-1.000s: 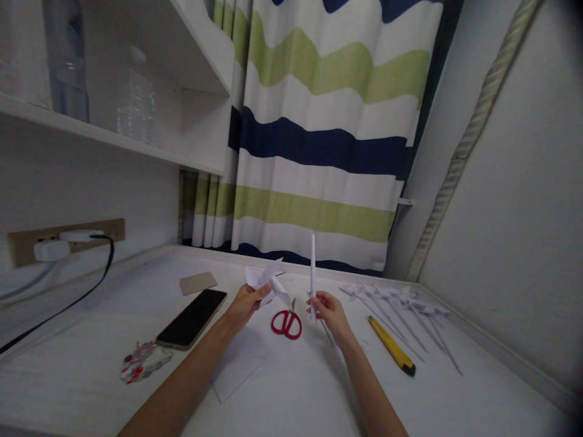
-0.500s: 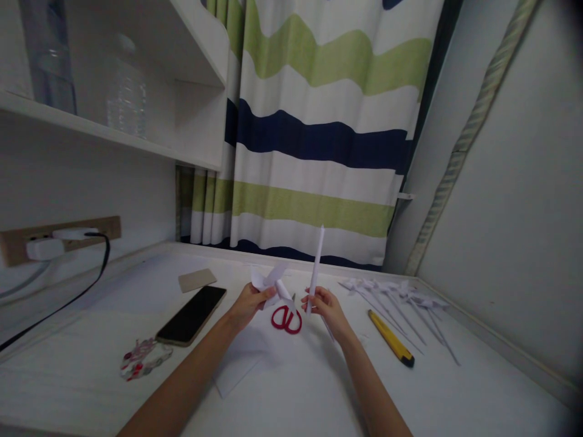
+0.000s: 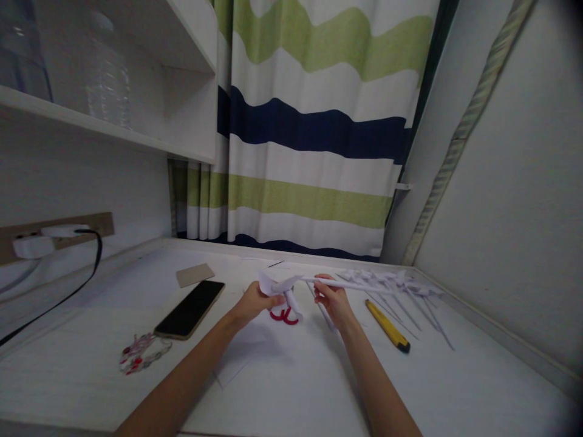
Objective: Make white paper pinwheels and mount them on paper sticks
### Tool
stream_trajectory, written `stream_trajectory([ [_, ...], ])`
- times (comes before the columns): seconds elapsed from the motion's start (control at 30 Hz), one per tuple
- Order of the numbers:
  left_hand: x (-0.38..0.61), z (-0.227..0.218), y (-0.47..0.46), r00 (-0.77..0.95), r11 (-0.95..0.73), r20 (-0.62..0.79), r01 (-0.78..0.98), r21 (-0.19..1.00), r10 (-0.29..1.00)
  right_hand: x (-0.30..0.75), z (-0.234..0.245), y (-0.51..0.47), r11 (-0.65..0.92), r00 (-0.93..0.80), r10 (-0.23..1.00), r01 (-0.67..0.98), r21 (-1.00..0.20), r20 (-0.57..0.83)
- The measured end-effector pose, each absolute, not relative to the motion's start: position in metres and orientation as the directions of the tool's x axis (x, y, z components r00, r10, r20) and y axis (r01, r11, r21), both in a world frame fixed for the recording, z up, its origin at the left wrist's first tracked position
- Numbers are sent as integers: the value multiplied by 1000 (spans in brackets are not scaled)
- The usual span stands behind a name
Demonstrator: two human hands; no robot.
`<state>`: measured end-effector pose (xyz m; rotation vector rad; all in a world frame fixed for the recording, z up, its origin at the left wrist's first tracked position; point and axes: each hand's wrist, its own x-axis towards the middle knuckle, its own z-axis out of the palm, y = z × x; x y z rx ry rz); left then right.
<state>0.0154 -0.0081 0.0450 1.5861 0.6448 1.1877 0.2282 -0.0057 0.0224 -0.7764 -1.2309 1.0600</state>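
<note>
My left hand [image 3: 259, 304] is closed on a white paper pinwheel [image 3: 283, 286], its curled blades standing up beyond the thumb. In my right hand [image 3: 331, 297] is a thin rolled paper stick [image 3: 348, 284], held nearly level and pointing left. The stick's narrow tip is at the pinwheel's blades; whether it touches them I cannot tell. Red-handled scissors [image 3: 286, 316] lie on the table just below the pinwheel, their blades largely hidden. Another thin paper stick [image 3: 325, 315] lies on the table under my right hand.
Several finished paper pinwheels [image 3: 401, 282] on sticks lie at the right. Nearer is a yellow utility knife [image 3: 387, 326]. On the left are a phone [image 3: 190, 308], a beaded strap [image 3: 143, 353] and a beige card [image 3: 195, 275]. White paper [image 3: 232, 367] lies in front of me.
The stick in my right hand has swung from upright to nearly level, its tip now at the pinwheel. My left hand has brought the pinwheel slightly right, over the scissors.
</note>
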Motion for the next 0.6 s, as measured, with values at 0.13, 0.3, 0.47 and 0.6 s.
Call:
stream_trajectory([
  [0.13, 20, 51, -21, 334, -505, 493, -57, 861, 803, 223, 25, -9, 357, -25, 926, -254, -899, 376],
  [0.3, 22, 51, -31, 400, -690, 618, 51, 722, 677, 215, 32, -18, 353, -52, 922, -297, -887, 384],
  [0.47, 25, 48, -32, 534, -840, 683, 102, 533, 498, 212, 40, -27, 291, -155, 923, -319, -902, 353],
  [0.6, 25, 44, -28, 556, -894, 715, 136, 426, 425, 212, 37, -21, 270, -171, 925, -327, -906, 338],
])
